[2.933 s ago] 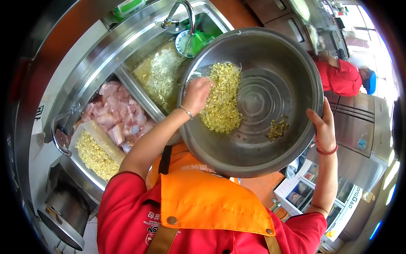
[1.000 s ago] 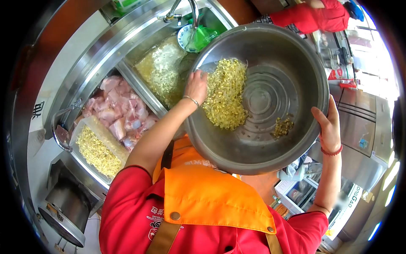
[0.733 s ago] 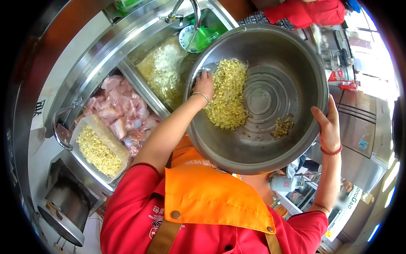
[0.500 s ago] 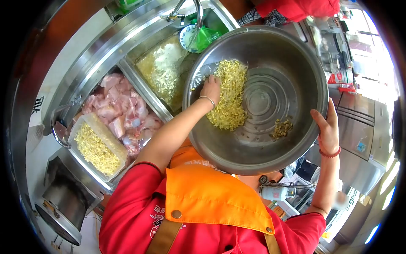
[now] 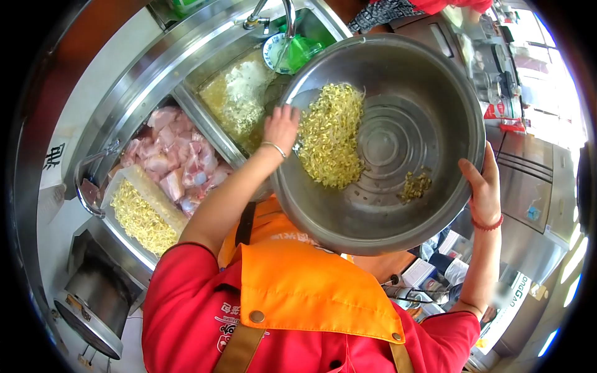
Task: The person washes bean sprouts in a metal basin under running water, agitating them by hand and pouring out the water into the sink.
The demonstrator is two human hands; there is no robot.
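- To the lower left of the metal bowl (image 5: pixel 423 211), a plastic container (image 5: pixel 176 219) with bean sprouts (image 5: pixel 143 217) stands tilted against the raw meat pieces (image 5: pixel 180 158).
- Left of the bowl, a metal divider (image 5: pixel 202 124) separates the meat from the sink basin (image 5: pixel 202 74), where cloudy water (image 5: pixel 242 102) has pale bits. The blue-and-white dish (image 5: pixel 272 53) and green plastic (image 5: pixel 303 53) are close to the bowl's upper left rim.
- The left hand (image 5: pixel 282 129) is at the bowl's left rim, its fingers slightly bent and close together. I cannot tell if they touch the rim.
- Inside the bowl, the sprout heap (image 5: pixel 333 140) lies in the left half, near the wall. To the right of it, the ringed bottom (image 5: pixel 382 143) is visible, up to a small pile of brownish bits (image 5: pixel 415 186) at the lower right.
- The right hand (image 5: pixel 484 186) holds the bowl's right rim, thumb at the inner side; the other fingers are mostly hidden behind it.
- Compared with the frame just before, the left hand has moved leftward from the heap to the rim, while the right hand keeps its hold. Above the bowl, the co-worker (image 5: pixel 385 13) now shows less.
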